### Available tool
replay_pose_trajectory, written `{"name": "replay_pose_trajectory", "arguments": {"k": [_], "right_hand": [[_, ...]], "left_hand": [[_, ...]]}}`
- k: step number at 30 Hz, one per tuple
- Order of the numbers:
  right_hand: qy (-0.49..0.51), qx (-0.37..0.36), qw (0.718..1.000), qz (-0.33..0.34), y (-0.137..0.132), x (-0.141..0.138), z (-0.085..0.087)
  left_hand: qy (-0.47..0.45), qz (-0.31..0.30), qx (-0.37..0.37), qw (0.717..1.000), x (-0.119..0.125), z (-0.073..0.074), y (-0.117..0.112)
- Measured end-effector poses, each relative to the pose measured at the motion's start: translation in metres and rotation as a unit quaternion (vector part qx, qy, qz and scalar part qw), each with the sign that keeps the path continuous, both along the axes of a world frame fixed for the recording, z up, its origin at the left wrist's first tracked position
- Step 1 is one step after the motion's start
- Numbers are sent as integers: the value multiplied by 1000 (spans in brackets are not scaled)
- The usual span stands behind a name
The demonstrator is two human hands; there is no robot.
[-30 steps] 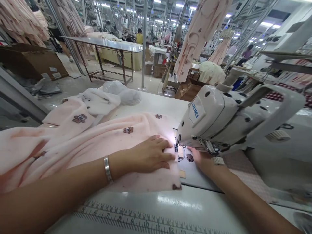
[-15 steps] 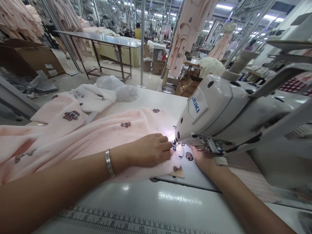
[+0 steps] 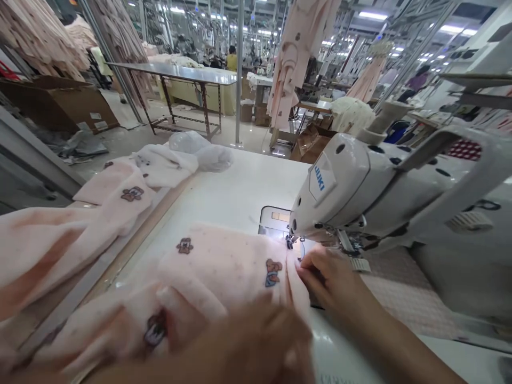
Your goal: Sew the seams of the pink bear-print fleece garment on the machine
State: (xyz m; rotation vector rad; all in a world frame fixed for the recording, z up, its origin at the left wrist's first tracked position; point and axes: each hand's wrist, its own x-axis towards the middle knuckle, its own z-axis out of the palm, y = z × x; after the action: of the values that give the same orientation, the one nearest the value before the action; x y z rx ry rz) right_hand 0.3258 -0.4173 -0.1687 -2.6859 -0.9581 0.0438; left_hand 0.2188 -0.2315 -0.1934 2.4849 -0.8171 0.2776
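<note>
On the white sewing table, the pink bear-print fleece has been pulled back from the needle; right hand pinches its edge, blurred left hand grips it lower centre.

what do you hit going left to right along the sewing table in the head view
Pink fleece pile → pink fleece piece with cartoon patches → right hand at the needle → white Juki sewing machine. The blurred left hand sits low in front on that piece, so its place in the order is unclear.
</note>
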Motion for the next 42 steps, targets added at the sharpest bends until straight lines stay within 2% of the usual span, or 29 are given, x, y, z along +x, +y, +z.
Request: {"name": "replay_pose_trajectory", "arguments": {"k": [2, 5, 7, 10, 12, 14, 17, 19, 21, 24, 28, 32, 37, 42], "right_hand": [[10, 23, 1000, 1, -3, 1, -1], [-32, 25, 999, 32, -10, 5, -1], [-93, 6, 994, 53, -17, 11, 0], [-202, -50, 978, 23, -24, 16, 7], [-275, -81, 958, 26, -23, 9, 14], [-311, -67, 947, 49, -16, -6, 21], [-272, -18, 957, 99, -2, -36, 20], [-261, -49, 955, 132, 1, -47, 10], [-281, -111, 943, 142, -5, -49, -2], [-294, -175, 929, 142, -19, -41, -14], [-286, -194, 926, 149, -29, -29, -13], [-252, -179, 941, 139, -25, -17, -8], [-160, -184, 966, 88, -24, -3, -6], [-143, -185, 970, 63, -28, 5, -7]], "left_hand": [[-17, -7, 2, 1000, 33, 7, 4], [-64, -11, 30, 997, 67, 3, 18], [-80, -8, 37, 996, 71, -4, 23], [-80, -4, 33, 996, 64, -12, 22], [-75, 0, 39, 996, 62, -15, 19], [-78, 3, 45, 996, 63, -19, 16], [-103, 6, 39, 994, 66, -23, 15], [-116, 8, 32, 993, 67, -24, 15], [-118, 9, 26, 993, 66, -22, 16], [-102, 6, 22, 994, 64, -17, 16], [-77, 1, 21, 997, 70, -13, 16], [-55, 9, 19, 998, 85, -12, 19], [-8, 15, 30, 999, 100, -6, 23], [-16, 13, 4, 1000, 106, -8, 23]]}}
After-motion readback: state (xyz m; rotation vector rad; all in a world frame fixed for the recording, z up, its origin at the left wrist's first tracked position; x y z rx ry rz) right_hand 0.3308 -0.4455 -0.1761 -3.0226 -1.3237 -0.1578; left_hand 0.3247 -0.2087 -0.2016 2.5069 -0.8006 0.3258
